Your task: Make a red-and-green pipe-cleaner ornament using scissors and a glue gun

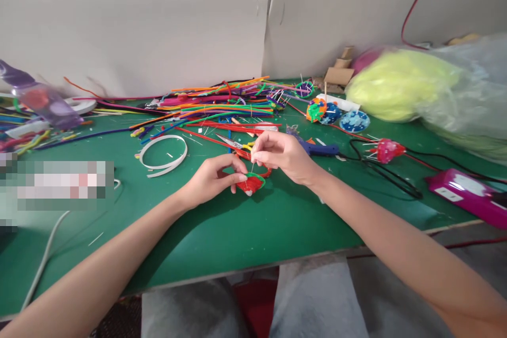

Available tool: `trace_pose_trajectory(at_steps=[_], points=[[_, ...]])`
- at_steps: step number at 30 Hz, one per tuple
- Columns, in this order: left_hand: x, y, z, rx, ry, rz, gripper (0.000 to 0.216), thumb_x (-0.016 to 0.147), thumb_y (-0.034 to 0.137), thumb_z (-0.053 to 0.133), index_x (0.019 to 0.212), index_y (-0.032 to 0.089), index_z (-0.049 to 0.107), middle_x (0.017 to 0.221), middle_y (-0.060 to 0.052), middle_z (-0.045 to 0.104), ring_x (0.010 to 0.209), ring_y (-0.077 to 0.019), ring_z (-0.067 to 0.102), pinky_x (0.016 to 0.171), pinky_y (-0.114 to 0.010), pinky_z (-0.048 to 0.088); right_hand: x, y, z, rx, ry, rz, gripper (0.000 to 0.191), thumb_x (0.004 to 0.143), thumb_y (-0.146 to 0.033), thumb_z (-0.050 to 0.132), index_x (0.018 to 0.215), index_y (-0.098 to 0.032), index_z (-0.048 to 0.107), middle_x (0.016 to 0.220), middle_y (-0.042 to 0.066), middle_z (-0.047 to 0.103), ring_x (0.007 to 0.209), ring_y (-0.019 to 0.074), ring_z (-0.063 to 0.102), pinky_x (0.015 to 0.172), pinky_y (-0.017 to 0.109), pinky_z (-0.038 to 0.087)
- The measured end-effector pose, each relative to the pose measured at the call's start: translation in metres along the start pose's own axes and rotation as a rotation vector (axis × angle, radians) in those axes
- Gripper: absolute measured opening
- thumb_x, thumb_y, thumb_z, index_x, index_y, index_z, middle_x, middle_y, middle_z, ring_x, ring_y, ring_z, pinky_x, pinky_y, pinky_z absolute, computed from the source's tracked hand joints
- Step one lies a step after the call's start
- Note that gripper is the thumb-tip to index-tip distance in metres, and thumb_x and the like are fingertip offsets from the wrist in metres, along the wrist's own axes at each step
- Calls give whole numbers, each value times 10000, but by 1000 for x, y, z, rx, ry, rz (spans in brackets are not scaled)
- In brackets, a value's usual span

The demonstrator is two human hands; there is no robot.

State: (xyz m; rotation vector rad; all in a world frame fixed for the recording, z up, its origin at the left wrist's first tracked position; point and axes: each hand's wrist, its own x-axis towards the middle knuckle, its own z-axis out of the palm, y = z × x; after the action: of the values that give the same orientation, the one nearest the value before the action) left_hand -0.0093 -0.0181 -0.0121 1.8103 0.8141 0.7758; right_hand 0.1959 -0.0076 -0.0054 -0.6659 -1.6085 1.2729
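Between the thumb and fingers of my left hand (214, 177) is a small red cup-shaped piece with a green pipe-cleaner rim (252, 185). My right hand (283, 156), just above and to the right of it, pinches a thin pale stick (252, 167) that points down at the rim. Whether the stick touches the piece I cannot tell. Just behind the hands lie scissors (233, 142) with yellow handles, partly hidden by my right hand. Right of that hand shows the blue handle of a tool (322, 149) with a black cord.
Bundles of coloured pipe cleaners (222, 100) lie along the back wall. A coiled white strip (164, 153) is at left. On the right are a red piece with white sticks (388, 150), blue dotted pieces (354, 121), a magenta device (467, 193) and a plastic bag (471, 84).
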Motion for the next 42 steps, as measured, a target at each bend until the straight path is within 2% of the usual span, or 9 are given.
trace_pose_trajectory(at_steps=[10, 14, 19, 27, 42], points=[[-1, -3, -1, 2, -12, 13, 231, 827, 355, 672, 856, 135, 608, 815, -20, 602, 583, -96, 601, 541, -246, 538, -2, 2, 1, -54, -2, -16, 106, 765, -199, 685, 780, -160, 588, 735, -6, 640, 635, 88, 555, 571, 227, 427], [-1, -5, -1, 5, -17, 12, 225, 839, 354, 659, 870, 137, 608, 823, -29, 609, 631, -128, 637, 551, -262, 536, -2, 3, 0, -21, -23, -10, 109, 783, -218, 677, 797, -167, 582, 754, 12, 673, 633, 94, 564, 528, 217, 405], [-1, -4, -1, -12, -27, 6, 225, 834, 354, 664, 863, 139, 605, 817, -29, 612, 643, -134, 637, 557, -268, 537, -2, 4, -1, -33, -36, 21, 145, 789, -232, 667, 919, -167, 670, 770, 25, 683, 632, 103, 568, 468, 213, 360], [0, -1, 0, 4, -14, 10, 250, 817, 369, 681, 845, 133, 603, 806, -14, 591, 568, -88, 587, 534, -238, 527, -1, 2, -4, -55, -26, 80, 113, 757, -254, 697, 786, -144, 691, 692, 13, 645, 529, 70, 470, 435, 209, 324], [0, 0, 1, 11, -14, 12, 229, 827, 353, 671, 845, 136, 600, 842, -26, 600, 587, -93, 594, 553, -244, 531, -1, 6, -4, 10, 0, 149, 272, 704, -359, 774, 673, -139, 616, 592, -3, 593, 488, 60, 441, 401, 193, 276]])
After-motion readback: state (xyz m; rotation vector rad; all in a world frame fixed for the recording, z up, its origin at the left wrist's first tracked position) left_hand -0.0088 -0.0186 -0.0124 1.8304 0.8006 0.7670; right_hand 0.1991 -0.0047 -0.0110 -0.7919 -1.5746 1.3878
